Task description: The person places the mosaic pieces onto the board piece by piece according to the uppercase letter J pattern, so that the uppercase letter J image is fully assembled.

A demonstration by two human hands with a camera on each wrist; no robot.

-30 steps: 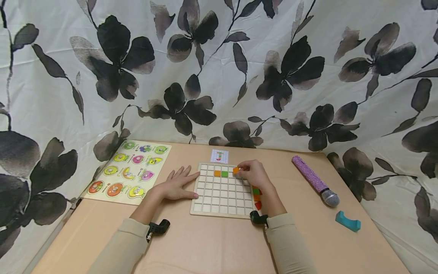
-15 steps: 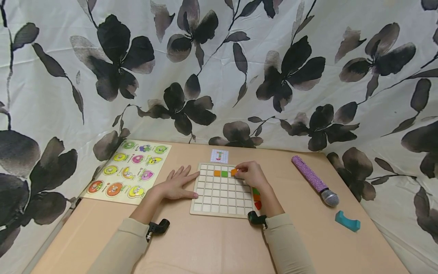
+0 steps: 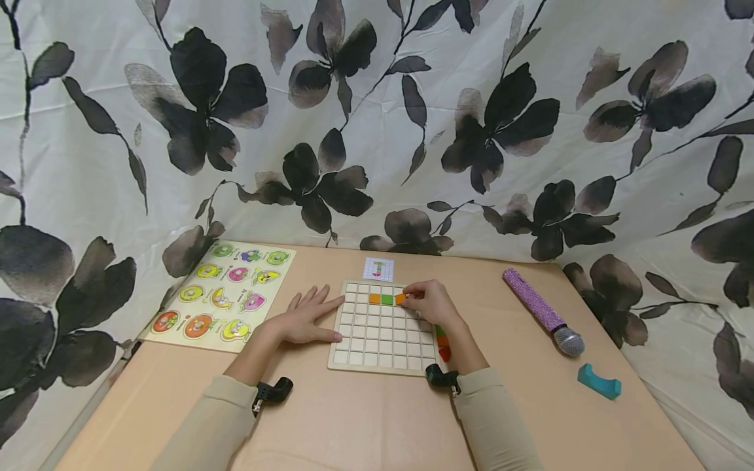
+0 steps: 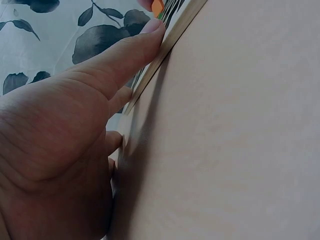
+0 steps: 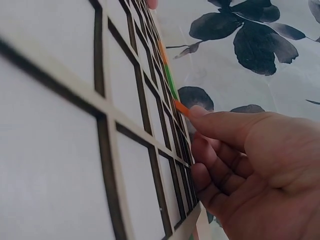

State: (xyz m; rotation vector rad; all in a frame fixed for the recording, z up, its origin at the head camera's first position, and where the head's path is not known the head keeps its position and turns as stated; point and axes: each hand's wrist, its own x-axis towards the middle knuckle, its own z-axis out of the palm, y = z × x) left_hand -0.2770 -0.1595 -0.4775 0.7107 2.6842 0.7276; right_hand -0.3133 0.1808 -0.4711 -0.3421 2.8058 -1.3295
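Observation:
A pale wooden grid board (image 3: pixel 377 340) lies flat on the table. An orange tile (image 3: pixel 374 299) and a green tile (image 3: pixel 387 299) sit side by side in its upper cells. My right hand (image 3: pixel 434 303) pinches another orange tile (image 5: pixel 182 108) between thumb and finger, tilted at the cell just right of the green one. My left hand (image 3: pixel 302 316) lies with spread, straight fingers; its thumb and index finger touch the board's left edge, and in the left wrist view the thumb (image 4: pixel 125 57) rests against the rim. Green and red pieces (image 3: pixel 443 343) beside the board are partly hidden by the right forearm.
Behind the board lies a small card (image 3: pixel 378 269) with a coloured grid pattern. A fruit picture sheet (image 3: pixel 218 294) is at the left. To the right are a glittery purple microphone (image 3: pixel 533 301) and a teal curved block (image 3: pixel 599 381). A floral cloth (image 3: pixel 412 131) hangs behind.
My right hand has moved slightly left with the orange tile, bringing it down to the cell beside the green tile. The left hand has stayed in place.

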